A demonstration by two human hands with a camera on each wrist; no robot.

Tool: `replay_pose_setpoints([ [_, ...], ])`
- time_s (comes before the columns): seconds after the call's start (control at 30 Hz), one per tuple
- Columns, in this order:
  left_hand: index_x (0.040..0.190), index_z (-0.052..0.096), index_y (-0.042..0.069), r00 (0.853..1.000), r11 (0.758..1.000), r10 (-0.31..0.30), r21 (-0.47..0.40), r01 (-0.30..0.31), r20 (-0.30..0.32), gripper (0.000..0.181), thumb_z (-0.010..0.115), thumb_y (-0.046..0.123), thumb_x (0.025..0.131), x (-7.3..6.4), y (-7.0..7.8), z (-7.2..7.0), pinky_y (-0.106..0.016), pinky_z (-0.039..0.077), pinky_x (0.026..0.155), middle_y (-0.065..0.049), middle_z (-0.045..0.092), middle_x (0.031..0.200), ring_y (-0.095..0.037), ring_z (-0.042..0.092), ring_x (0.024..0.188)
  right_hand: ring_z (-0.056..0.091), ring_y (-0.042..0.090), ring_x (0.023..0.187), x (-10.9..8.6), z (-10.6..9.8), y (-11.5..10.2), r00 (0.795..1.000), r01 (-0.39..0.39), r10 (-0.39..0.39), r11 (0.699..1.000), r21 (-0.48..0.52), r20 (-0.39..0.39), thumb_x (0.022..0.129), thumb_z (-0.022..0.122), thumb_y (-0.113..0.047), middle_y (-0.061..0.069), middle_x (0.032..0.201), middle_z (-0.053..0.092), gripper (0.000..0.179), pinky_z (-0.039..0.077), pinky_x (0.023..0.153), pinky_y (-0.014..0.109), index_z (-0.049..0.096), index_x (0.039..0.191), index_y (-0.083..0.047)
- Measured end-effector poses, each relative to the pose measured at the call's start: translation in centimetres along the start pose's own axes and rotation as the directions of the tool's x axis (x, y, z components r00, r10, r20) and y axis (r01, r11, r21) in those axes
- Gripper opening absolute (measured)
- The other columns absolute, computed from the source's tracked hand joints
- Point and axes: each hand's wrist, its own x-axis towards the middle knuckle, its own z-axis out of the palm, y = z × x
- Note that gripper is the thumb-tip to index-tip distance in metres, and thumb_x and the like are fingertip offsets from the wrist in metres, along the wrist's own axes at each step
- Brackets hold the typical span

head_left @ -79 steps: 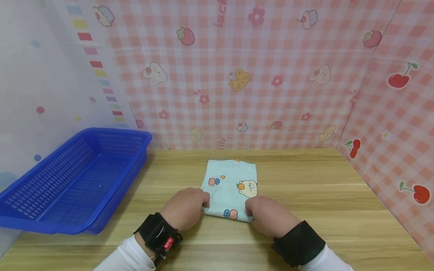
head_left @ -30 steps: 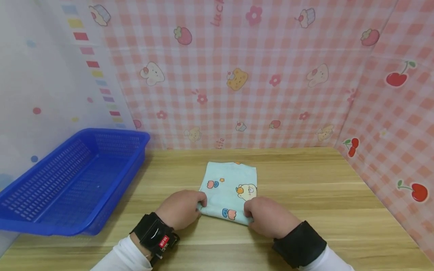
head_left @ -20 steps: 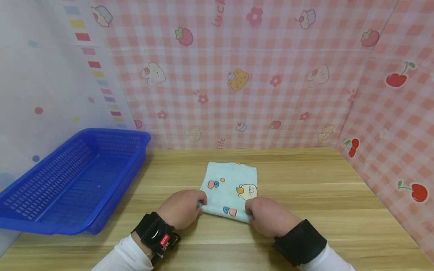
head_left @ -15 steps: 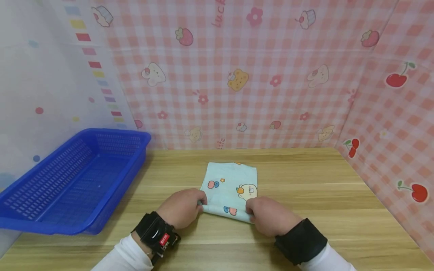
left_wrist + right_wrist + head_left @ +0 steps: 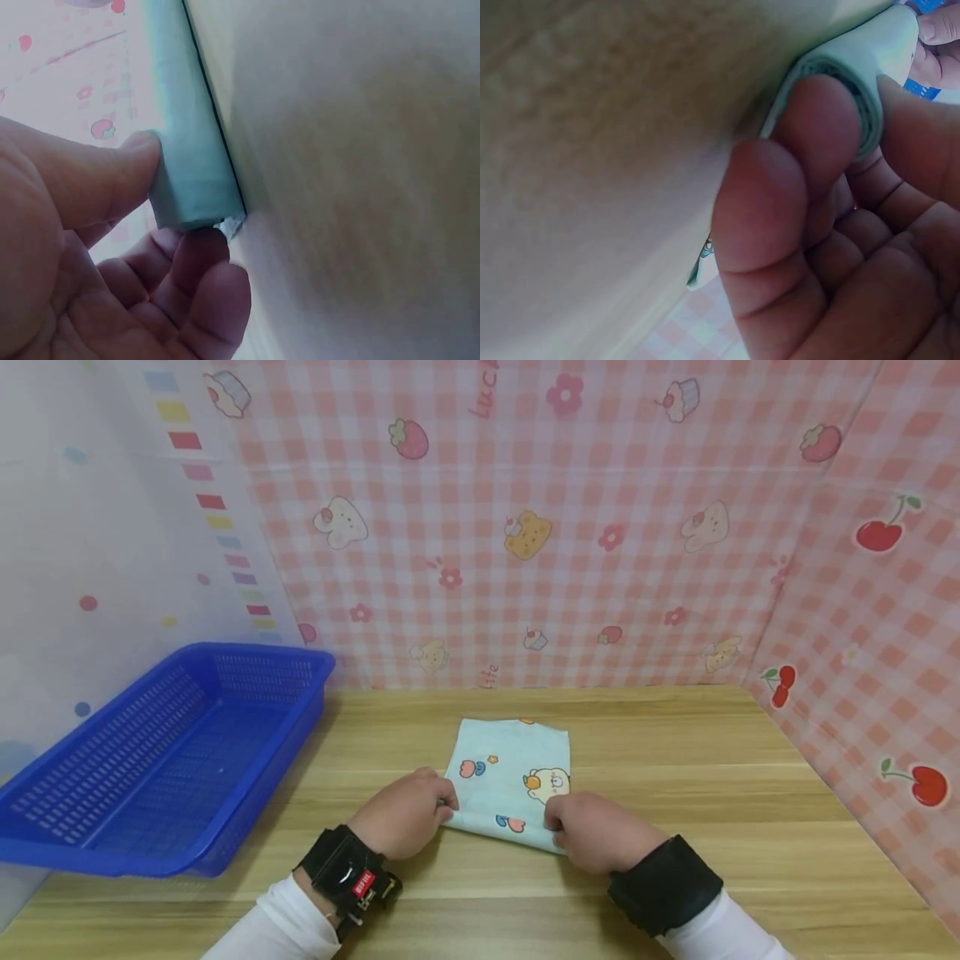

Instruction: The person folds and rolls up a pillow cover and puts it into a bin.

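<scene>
A pale mint cloth (image 5: pixel 502 781), printed with a bear and tulips, lies on the wooden table. Its far part is flat, while the edge nearest me is rolled into a narrow tube. My left hand (image 5: pixel 405 814) pinches the tube's left end; in the left wrist view the thumb presses the roll (image 5: pixel 196 150) from one side, fingers curled at its end. My right hand (image 5: pixel 603 831) grips the right end. Spiral layers of the roll (image 5: pixel 870 56) show past a fingertip in the right wrist view.
A blue perforated plastic basket (image 5: pixel 90 860) stands at the left, with nothing seen in it. Behind the wooden table (image 5: pixel 675 752) hangs a pink checked cloth backdrop (image 5: pixel 600 585), with another printed panel along the right side.
The cloth's near edge has curled into a roll, and the tulip print beside it has shifted slightly away from me. Both hands keep their hold at the ends, moving only a little.
</scene>
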Motion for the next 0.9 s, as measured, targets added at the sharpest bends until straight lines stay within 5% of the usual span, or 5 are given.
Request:
replay_pose_setpoints([
  [0.37, 0.100, 0.078, 0.016, 1.000, 0.997, -0.022, -0.072, 0.023, 0.019, 0.012, 0.066, 0.017, 0.103, 0.42, -0.38, -0.07, -0.044, 0.055, 0.092, 0.003, 0.073, 0.100, -0.014, 0.065, 0.095, 0.054, 0.018, 0.078, 0.01, 0.09, 0.38, 0.999, 0.010, -0.009, 1.000, 0.024, -0.034, 0.096, 0.073, -0.006, -0.002, 0.084, 0.062, 0.013, 0.047, 0.076, 0.038, 0.065, 0.091, -0.015],
  [0.67, 0.099, 0.079, 0.012, 1.000, 0.999, -0.005, -0.033, 0.006, 0.023, 0.010, 0.076, 0.012, 0.090, -0.28, 0.09, -0.14, -0.037, 0.052, 0.084, 0.001, 0.063, 0.102, -0.013, 0.056, 0.085, 0.053, 0.018, 0.078, -0.48, 0.16, 0.05, 0.999, 0.023, -0.021, 0.999, 0.041, -0.047, 0.091, 0.076, -0.002, -0.002, 0.083, 0.061, 0.019, 0.046, 0.075, 0.037, 0.064, 0.087, -0.017],
  [0.9, 0.105, 0.077, 0.013, 0.998, 0.998, -0.052, -0.039, 0.053, 0.022, 0.009, 0.073, 0.015, 0.098, -0.24, 0.28, -0.30, -0.047, 0.054, 0.099, -0.001, 0.072, 0.108, -0.017, 0.065, 0.100, 0.055, 0.018, 0.082, -0.24, -0.36, 0.51, 1.000, -0.003, 0.003, 0.995, 0.101, -0.008, 0.091, 0.076, -0.001, -0.004, 0.085, 0.064, 0.021, 0.049, 0.078, 0.037, 0.066, 0.087, -0.020],
])
